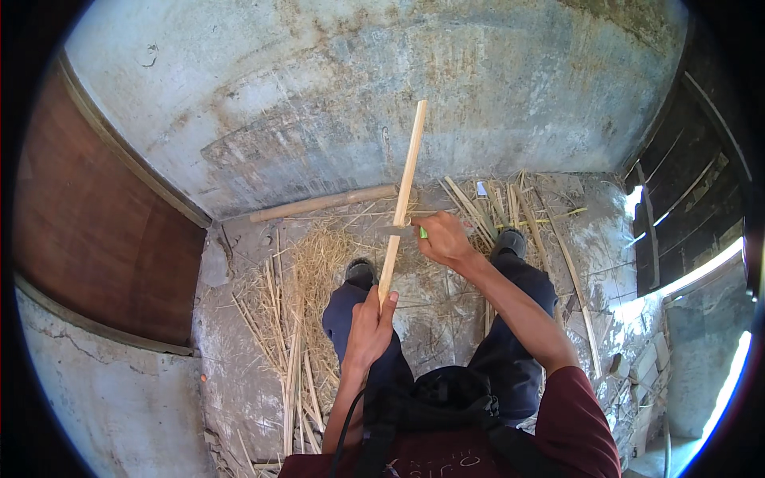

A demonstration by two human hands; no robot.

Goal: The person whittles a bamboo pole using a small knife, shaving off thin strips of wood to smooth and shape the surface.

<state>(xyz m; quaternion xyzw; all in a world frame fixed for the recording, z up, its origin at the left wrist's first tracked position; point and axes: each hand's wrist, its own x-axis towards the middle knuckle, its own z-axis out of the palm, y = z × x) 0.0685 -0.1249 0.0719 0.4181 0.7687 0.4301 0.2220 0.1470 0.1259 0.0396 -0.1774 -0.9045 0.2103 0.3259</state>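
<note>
A long, pale bamboo strip (409,167) slants up and away in front of me, its far end against the view of the wall. My left hand (369,331) is closed around the strip's near end, thumb lying along it. Partway up the strip, my right hand (444,238) grips a knife (394,231) by its green handle. The blade lies crosswise against the strip, edge detail too small to tell. Most of the handle is hidden in my fingers.
Shavings (323,259) are heaped beside my left shoe (361,271). Split strips lie at left (293,382) and beyond my right shoe (510,239). A bamboo pole (323,202) rests along the wall base (319,119). Brown panel (103,215) left; dark boards (685,191) right.
</note>
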